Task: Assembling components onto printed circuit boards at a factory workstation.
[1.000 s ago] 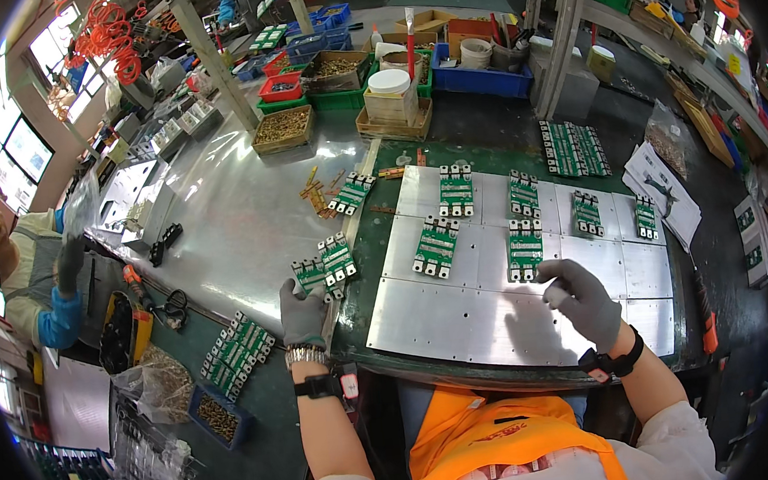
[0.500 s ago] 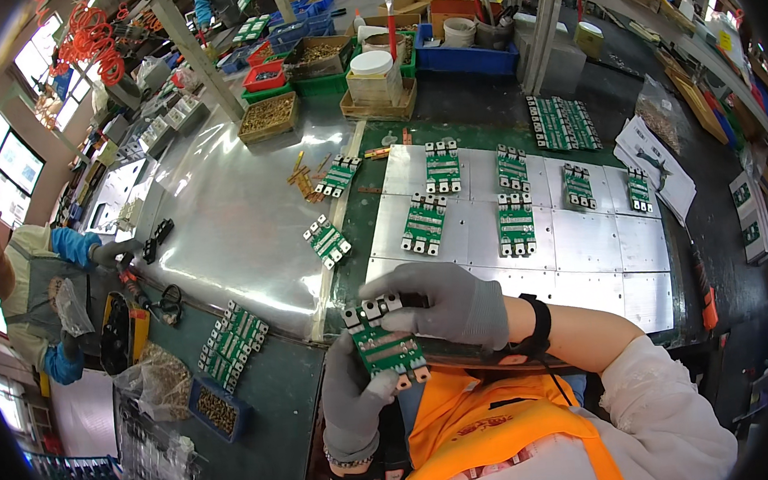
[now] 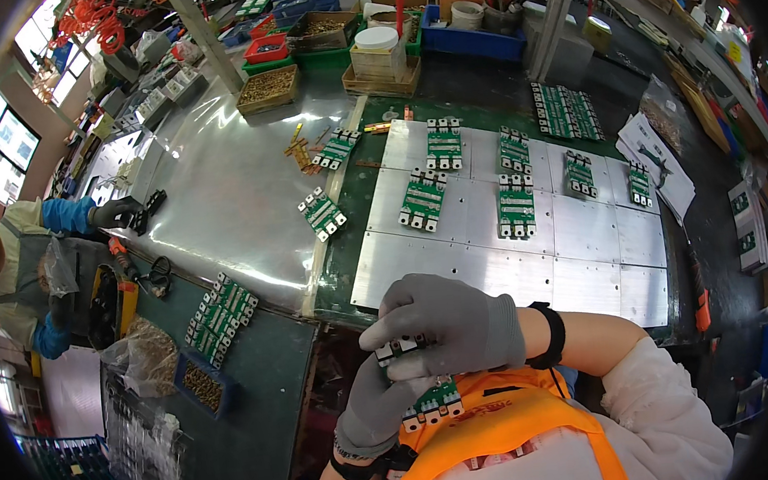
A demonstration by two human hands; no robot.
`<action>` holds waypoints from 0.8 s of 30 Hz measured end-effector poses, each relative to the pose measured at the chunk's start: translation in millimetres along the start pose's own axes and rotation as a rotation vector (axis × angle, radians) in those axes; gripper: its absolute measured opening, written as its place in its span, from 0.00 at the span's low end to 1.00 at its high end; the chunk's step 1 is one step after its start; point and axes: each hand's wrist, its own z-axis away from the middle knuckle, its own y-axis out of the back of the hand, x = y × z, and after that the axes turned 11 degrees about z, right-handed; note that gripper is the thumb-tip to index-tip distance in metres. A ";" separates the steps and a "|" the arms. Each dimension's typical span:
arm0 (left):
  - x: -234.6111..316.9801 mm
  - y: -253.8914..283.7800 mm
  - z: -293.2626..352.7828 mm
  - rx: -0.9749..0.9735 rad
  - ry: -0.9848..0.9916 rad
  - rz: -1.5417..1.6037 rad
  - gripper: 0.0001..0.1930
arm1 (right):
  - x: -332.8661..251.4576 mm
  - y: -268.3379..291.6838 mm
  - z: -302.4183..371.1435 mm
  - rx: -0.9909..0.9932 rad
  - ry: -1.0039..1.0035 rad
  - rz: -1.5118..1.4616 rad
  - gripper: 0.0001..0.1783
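I see the wide metal plates (image 3: pixel 494 258); in front of the orange apron (image 3: pixel 526 412), the right hand (image 3: pixel 458 320) and the left hand (image 3: pixel 370 408) together grasp one green board (image 3: pixel 436 402), not yet put down. Six other boards (image 3: pixel 517 205) already lie on the plates, two loose boards (image 3: pixel 322 214) at their left, so I judge the work partly done.

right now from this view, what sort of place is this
Probably an electronics assembly workshop: green circuit boards lie on metal plates, a tray holds small brass-coloured parts, and orange coiled hoses hang at upper left.
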 end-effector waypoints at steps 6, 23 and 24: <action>-6.7 4.2 6.9 -0.083 -0.048 -0.116 0.18 | -4.8 -3.4 3.3 -0.081 -0.050 -0.119 0.16; -6.1 -5.7 5.9 -0.018 -0.143 -0.182 0.15 | -2.1 1.0 7.4 -0.011 -0.039 -0.248 0.24; -4.6 -6.9 5.7 -0.003 -0.125 -0.058 0.16 | -1.6 2.9 9.1 -0.009 -0.040 -0.248 0.24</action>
